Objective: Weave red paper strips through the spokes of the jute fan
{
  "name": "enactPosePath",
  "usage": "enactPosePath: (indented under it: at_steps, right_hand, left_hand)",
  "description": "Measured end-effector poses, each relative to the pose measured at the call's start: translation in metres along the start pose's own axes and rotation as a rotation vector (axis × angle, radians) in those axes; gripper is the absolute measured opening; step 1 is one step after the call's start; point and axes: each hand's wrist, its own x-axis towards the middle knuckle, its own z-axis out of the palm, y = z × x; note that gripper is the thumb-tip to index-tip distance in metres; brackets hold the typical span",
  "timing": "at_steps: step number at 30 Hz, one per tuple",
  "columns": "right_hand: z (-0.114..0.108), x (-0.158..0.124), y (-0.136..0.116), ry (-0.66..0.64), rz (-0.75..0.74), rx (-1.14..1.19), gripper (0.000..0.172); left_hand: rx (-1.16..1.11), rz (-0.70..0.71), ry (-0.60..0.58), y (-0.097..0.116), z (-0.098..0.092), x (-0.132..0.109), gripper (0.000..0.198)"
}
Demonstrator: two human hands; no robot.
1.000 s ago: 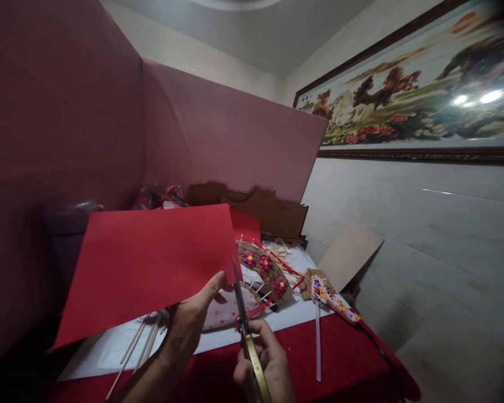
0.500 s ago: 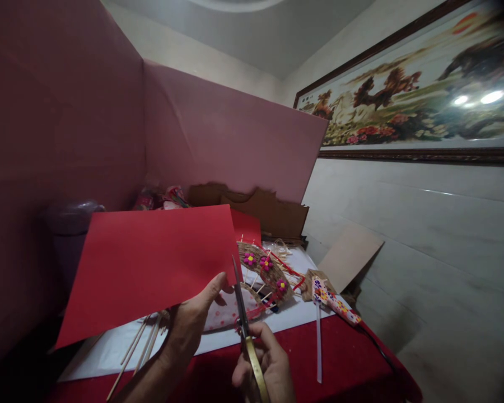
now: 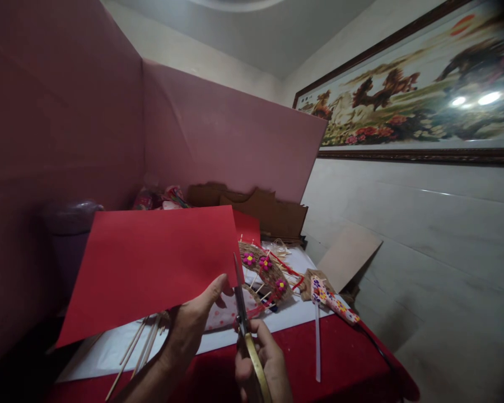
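Note:
A large sheet of red paper (image 3: 155, 263) is held up in front of me, gripped near its lower right corner by my left hand (image 3: 195, 316), thumb on top. In my right hand (image 3: 264, 361) is a pair of scissors (image 3: 241, 313) with gold-coloured handles, its blades pointing up. The blades stand at the right edge of the paper, close to my left thumb; whether they touch the paper I cannot tell. Behind the scissors lies a curved woven craft piece (image 3: 264, 268) with pink flowers and pale sticks.
A flower-patterned glue gun (image 3: 334, 299) with a clear glue stick lies at the right on the red tablecloth (image 3: 311, 352). Thin wooden sticks (image 3: 134, 347) lie under the paper. Brown cardboard (image 3: 273, 212) stands at the back, against pink panels (image 3: 231, 129).
The red paper and my left hand have shifted very slightly to the right. The scissors stay by the paper's right edge, with my right hand almost unmoved.

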Motion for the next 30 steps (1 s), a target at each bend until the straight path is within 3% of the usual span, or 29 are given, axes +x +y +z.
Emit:
enactPosePath:
  at_steps: [6, 14, 19, 23, 30]
  right_hand:
    - [-0.003, 0.003, 0.002, -0.061, -0.036, 0.024, 0.08]
    - [-0.003, 0.006, -0.004, -0.034, -0.095, -0.005, 0.074]
    - [0.002, 0.006, -0.007, 0.007, -0.176, 0.03, 0.079]
    - [0.004, 0.006, -0.009, 0.021, -0.079, 0.093, 0.079]
    - [0.002, 0.01, -0.01, 0.057, 0.132, 0.213, 0.053]
  left_hand:
    - [-0.066, 0.01, -0.063, 0.01, 0.004, -0.002, 0.039]
    - [-0.059, 0.029, -0.143, 0.015, 0.002, -0.007, 0.043]
    - [-0.045, 0.014, -0.126, 0.015, 0.003, -0.009, 0.044]
    - [-0.072, -0.005, -0.16, 0.015, 0.003, -0.009, 0.043]
    - [-0.065, -0.056, -0.162, 0.017, 0.003, -0.009, 0.045]
